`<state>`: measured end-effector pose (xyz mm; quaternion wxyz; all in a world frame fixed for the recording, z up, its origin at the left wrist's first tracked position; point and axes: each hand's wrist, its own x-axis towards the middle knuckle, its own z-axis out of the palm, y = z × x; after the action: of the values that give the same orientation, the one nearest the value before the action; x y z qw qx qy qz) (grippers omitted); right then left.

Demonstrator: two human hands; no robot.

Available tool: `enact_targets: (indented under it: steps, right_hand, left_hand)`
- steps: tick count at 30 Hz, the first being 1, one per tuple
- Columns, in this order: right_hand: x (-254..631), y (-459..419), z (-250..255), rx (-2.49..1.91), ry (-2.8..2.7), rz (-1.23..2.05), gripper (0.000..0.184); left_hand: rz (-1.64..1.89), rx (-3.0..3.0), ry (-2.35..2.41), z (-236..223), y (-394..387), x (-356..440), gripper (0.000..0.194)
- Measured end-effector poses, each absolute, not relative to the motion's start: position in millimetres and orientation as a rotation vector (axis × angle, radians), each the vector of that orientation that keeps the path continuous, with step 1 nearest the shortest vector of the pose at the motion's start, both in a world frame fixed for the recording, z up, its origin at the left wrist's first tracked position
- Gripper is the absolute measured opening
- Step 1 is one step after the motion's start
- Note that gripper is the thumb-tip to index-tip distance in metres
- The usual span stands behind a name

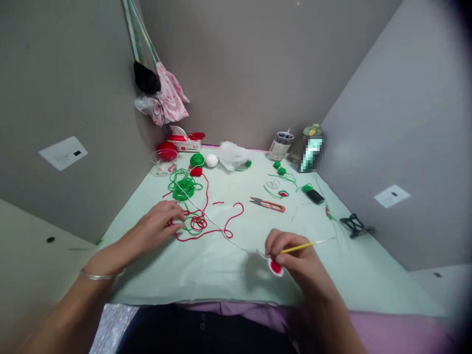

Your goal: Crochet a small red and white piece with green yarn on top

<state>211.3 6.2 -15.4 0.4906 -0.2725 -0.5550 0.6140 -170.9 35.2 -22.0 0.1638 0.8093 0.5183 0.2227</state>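
Note:
My right hand [295, 255] is closed around a yellow crochet hook [299, 248] and a small red and white crocheted piece [276, 266], held just above the pale green table cover [228, 265]. A white strand of yarn [217, 225] runs from the piece up and left toward the yarn pile. My left hand [162, 223] rests on the table, fingers curled at a tangle of red and green yarn [195, 222]; whether it grips a strand I cannot make out. A metal bangle [98, 276] circles the left wrist.
Orange-handled thread snips [268, 203] lie mid-table. A loose green yarn heap [183, 187], green, red and white yarn balls, white stuffing [232, 155], a tin [280, 145], a clear bowl [164, 161] and black scissors [353, 224] sit around. Grey partition walls close in on three sides.

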Motion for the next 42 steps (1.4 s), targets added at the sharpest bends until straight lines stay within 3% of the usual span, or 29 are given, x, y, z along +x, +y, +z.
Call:
enact_targets:
  steps: [5,10,20,26,33,42]
  right_hand:
    - [201.8,26.9,15.9,-0.461,-1.518,1.602,0.010]
    - [184.8,45.5,12.5,-0.444,-1.507,1.655,0.012]
    - [185.7,48.0,-4.6,-0.503,-1.372,1.637,0.016]
    - [182.5,46.8,-7.0,-0.511,-1.380,1.644,0.014]
    - [180.6,46.4,-5.7,-0.514,-1.378,1.651,0.014]
    - [181.5,43.7,-8.0,-0.498,-1.410,1.676,0.013]
  left_hand:
    - [0.688,2.281,1.610,4.5,58.7,-194.0,0.023]
    - [0.623,2.323,1.568,18.0,77.6,-182.0,0.020]
    - [0.443,2.318,1.583,-22.8,57.6,-163.2,0.008]
    - [0.514,2.328,1.650,-19.0,67.4,-167.5,0.018]
    - [0.535,2.403,1.555,-30.5,72.4,-147.9,0.016]
    - [0.650,2.338,1.778,-20.8,92.9,-177.6,0.027]
